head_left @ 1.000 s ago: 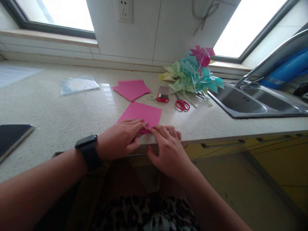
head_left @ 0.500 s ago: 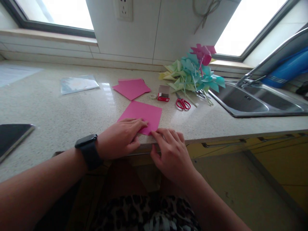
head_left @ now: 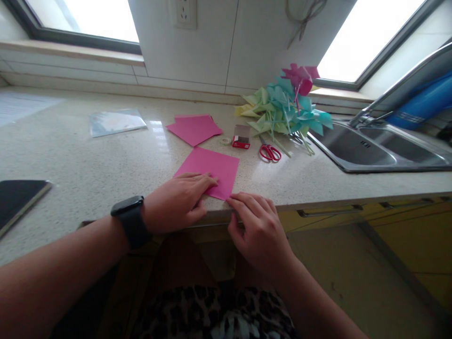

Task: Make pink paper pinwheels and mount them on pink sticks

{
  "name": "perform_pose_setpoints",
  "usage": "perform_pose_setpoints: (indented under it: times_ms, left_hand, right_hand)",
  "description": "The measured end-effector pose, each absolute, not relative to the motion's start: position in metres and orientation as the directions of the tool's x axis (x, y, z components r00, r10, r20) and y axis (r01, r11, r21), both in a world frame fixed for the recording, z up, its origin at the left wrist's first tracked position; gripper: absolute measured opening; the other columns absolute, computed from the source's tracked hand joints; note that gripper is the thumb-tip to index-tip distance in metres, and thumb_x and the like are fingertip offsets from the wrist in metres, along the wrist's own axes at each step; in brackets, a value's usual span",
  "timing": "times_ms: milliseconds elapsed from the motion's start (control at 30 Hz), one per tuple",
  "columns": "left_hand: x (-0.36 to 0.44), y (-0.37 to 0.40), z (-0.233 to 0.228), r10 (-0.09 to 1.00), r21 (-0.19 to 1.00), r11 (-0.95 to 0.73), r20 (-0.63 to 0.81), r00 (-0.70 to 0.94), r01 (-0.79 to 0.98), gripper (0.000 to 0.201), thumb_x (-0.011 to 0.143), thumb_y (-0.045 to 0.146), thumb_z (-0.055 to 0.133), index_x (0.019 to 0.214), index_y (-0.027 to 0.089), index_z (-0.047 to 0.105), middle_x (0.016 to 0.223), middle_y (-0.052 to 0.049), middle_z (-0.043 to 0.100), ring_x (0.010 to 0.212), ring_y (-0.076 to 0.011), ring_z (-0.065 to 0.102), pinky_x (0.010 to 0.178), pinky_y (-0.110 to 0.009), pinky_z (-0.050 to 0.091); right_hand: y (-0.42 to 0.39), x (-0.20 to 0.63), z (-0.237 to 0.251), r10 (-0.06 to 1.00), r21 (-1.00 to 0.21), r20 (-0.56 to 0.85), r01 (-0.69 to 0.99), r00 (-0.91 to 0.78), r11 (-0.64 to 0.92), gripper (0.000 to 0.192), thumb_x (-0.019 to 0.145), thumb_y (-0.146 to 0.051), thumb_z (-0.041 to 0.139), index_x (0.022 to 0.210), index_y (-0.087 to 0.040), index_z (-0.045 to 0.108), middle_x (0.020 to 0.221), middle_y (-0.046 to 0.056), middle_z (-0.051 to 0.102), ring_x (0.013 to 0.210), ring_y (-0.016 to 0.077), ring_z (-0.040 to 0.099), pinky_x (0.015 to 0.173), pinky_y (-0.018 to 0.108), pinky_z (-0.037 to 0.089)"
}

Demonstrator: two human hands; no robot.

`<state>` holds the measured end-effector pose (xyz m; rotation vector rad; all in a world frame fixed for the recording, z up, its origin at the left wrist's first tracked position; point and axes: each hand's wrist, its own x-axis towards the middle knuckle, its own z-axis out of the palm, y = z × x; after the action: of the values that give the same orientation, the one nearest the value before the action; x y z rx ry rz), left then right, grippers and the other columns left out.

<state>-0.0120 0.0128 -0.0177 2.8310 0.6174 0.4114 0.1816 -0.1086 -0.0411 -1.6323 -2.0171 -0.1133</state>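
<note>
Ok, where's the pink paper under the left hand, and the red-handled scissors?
Front pink paper [head_left: 214, 166]: head view, on its uncovered middle.
Red-handled scissors [head_left: 270, 150]: head view, on the handles, between the loops.

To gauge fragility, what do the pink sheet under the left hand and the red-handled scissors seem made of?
Pink sheet: likely matte paper, thin, flat, no glare. Red-handled scissors: handles probably smooth plastic, evenly coloured; blades perhaps metal, greyish but indistinct.
</note>
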Motion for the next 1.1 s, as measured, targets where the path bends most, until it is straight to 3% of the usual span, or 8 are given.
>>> perform_pose_setpoints:
  times_ms: [1100]
  left_hand:
    - [-0.011, 0.014, -0.017, 0.415, 0.254, -0.900, 0.246, 0.876, 0.355, 0.047, 0.084, 0.014, 0.055, 0.130, 0.009, 0.054, 0.131, -0.018, 0.066, 0.128, -0.0311, 0.059, 0.109, -0.047, 0.046]
  right_hand:
    - [-0.108, 0.171, -0.045, 0.872, -0.221, 0.484, 0.952, -0.080, 0.210, 0.034, 0.093, -0.016, 0.053, 0.124, -0.013, 0.068, 0.122, 0.008, 0.071, 0.115, 0.0279, 0.059, 0.099, 0.046, 0.042]
